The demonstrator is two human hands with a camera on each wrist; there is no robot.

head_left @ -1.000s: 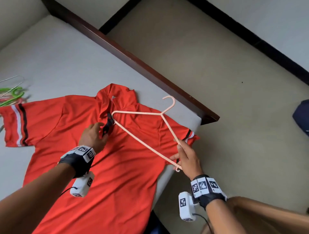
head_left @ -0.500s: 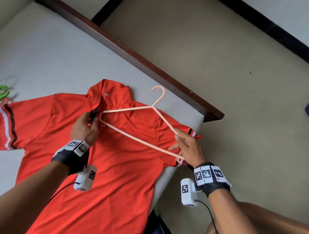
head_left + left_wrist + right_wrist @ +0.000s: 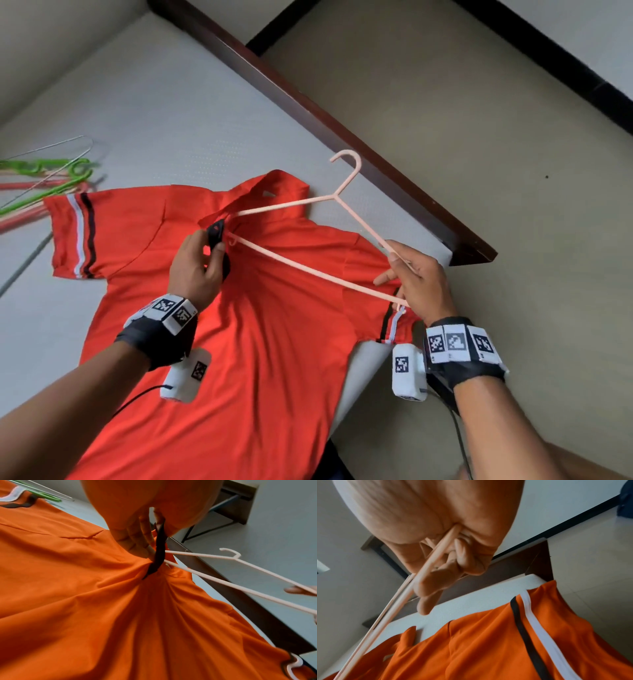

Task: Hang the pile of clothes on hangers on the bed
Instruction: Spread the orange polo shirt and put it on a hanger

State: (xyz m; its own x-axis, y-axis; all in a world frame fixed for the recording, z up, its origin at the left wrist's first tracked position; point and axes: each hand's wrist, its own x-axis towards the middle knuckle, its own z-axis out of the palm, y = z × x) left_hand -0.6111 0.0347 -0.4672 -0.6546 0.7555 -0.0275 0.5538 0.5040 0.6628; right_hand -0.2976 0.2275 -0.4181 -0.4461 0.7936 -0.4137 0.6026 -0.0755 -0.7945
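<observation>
1. Left grip pinches the shirt placket; soft, limp fabric, so hold by collar.
2. Hanger spans btwn grips, its end at neck opening; light, stiff.
3. Right grip curled round hanger's other end.

Orange-red shirt (black-white striped sleeves), pale pink hanger, green hangers

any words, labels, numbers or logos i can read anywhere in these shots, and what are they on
None can be read.
Wrist bands: only black-and-white square code patterns, no letters or numbers.
White boxes under the wrists: the same kind of code squares, no text.
Orange shirt: a small pale tag inside the collar, too small to read; the sleeves carry only black and white stripes.
Pink hanger and the hangers on the bed: no marks visible.
</observation>
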